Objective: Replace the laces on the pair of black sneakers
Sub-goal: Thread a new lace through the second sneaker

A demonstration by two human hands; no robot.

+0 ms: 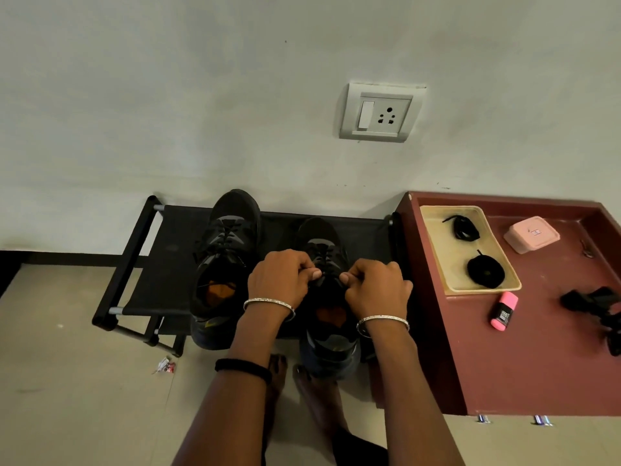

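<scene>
Nearest, head view: two bare forearms reach in from the bottom edge, a bangle on each wrist and a black band on the left one. Bare feet (276, 375) stand on the floor beneath them.
Left hand (279, 280): curled, its fingers (316, 274) pinched narrow, thumb against forefinger, over the lacing.
Right hand (376, 290): curled the same way, its fingers (346, 278) pinching just beside the left ones.
Held: seemingly the old lace (323, 255) near the top eyelets. It is black on black, so the strand itself is hard to make out.
Right-hand sneaker (319, 232): directly under the fingers on the shoe rack (151, 280), toe toward the wall, heel toward the person.
Left-hand sneaker (232, 230): just left of the fingers on the same rack, laced and untouched.
New laces: one black bundle (485, 271) and another (463, 228), well right of the fingers, lying in a beige tray (433, 243) on the maroon tabletop (521, 364).
Other things: a pink box (531, 234), a pink highlighter (503, 311) and a black object (598, 307) lie farther right. A wall socket (381, 112) is up beyond the fingers, and a wrapper (164, 365) is on the floor, down and left.
Step in hand: by my judgement, loosening the old lace on the first sneaker, with nothing visibly unthreaded yet.
Next move: it likely calls for working the knot free, then drawing the lace out eyelet by eyelet while one hand steadies the shoe on the rack. Only then does a reach right to the tray make sense.
</scene>
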